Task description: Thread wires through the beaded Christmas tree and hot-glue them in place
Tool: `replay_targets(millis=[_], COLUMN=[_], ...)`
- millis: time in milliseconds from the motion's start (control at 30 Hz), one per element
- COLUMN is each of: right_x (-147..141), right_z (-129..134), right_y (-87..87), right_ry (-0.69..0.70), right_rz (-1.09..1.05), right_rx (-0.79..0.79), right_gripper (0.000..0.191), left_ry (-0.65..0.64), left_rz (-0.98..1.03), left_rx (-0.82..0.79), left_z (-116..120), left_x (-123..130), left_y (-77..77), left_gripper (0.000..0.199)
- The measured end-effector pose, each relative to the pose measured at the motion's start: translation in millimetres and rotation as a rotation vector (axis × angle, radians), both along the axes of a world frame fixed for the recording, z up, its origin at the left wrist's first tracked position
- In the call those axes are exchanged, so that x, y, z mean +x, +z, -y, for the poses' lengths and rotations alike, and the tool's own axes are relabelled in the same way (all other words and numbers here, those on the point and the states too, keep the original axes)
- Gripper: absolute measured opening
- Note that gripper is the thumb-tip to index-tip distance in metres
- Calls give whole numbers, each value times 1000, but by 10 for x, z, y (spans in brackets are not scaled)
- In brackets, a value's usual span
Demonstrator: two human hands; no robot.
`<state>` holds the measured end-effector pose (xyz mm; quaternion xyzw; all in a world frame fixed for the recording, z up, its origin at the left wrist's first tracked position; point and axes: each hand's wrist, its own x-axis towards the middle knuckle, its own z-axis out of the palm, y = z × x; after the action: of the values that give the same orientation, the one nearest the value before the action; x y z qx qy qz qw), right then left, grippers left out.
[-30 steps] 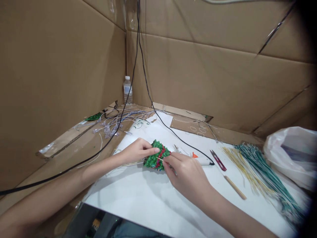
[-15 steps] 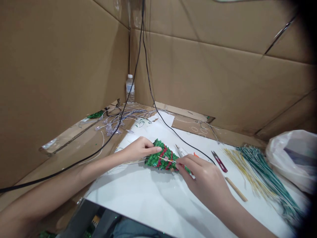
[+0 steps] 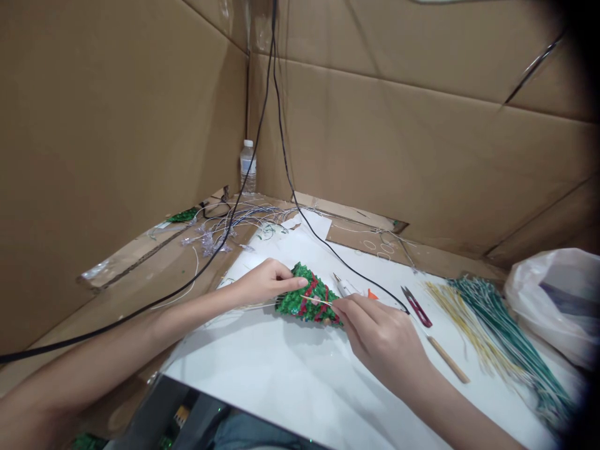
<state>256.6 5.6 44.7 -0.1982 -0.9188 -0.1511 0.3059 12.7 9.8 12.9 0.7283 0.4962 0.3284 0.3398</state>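
Observation:
A small green tinsel Christmas tree (image 3: 304,309) with red garland lies tilted over the white board, its wide end to the left. My left hand (image 3: 268,280) grips that wide end, thumb on top; its other fingers are partly hidden behind the tree. Thin pale wires trail left from beneath this hand. Above the garland, my right hand (image 3: 382,328) pinches a thin yellowish wire (image 3: 315,300) between thumb and fingertips. The wire's free end points left across the tree's face. Just behind the right hand is a white tool (image 3: 344,286) with a pointed metal tip, partly covered.
To the right lie dark red thread snips (image 3: 416,306), a wooden-handled tool (image 3: 447,359), yellow wires (image 3: 462,309), green wires (image 3: 510,334) and a white plastic bag (image 3: 548,294). A black cable (image 3: 206,265) crosses the left side. A water bottle (image 3: 248,167) stands in the cardboard corner.
My right hand has shifted slightly, and the wire in it lies at a slightly different angle over the tree. My left hand keeps its hold. The whole view has moved a little.

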Motion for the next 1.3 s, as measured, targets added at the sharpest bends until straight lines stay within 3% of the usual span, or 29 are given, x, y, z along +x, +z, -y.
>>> replay_targets(millis=[800,1133,1300], right_x=[-408,-341,-343], right_z=[-37,-84,-100], right_y=[-94,-157,-175], right_ry=[-19,17,40], right_rz=[163,50,81], right_rx=[73,18,80], right_gripper=[19,16,15], left_ry=[-19,-52,-92], left_rz=[43,66,69], left_rx=[-28,-74,-85], left_z=[21,12,-6], left_x=[33,14,-21], left_y=[11,8,34], left_gripper=[54,52,47])
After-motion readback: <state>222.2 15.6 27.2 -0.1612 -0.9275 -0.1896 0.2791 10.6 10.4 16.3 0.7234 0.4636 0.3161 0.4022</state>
